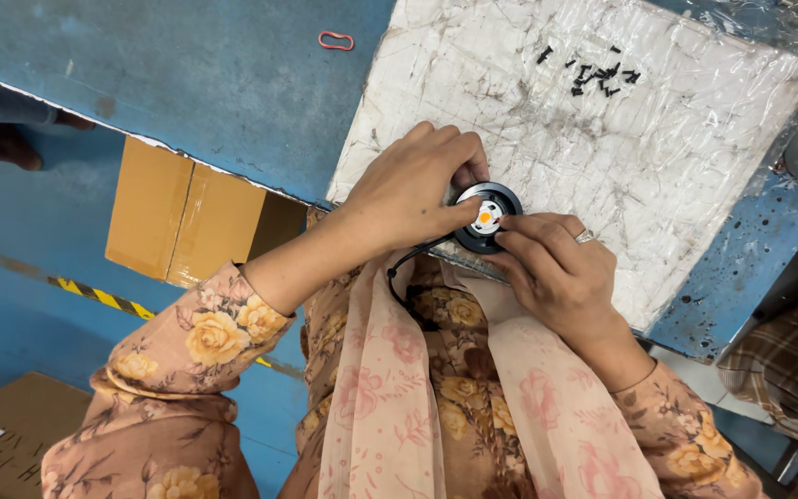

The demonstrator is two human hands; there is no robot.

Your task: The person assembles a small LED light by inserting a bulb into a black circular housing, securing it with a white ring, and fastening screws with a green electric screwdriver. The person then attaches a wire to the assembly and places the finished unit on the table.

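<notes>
Fingers (454,214) — round black lamp (487,217) between

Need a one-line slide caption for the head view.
Both hands, left hand and right hand, hold a round black lamp part at the edge of a white work pad near loose black screws.

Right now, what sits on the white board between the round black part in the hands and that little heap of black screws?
Nothing: in the head view, only bare, scratched white board lies between the round black part and the black screws.
</notes>
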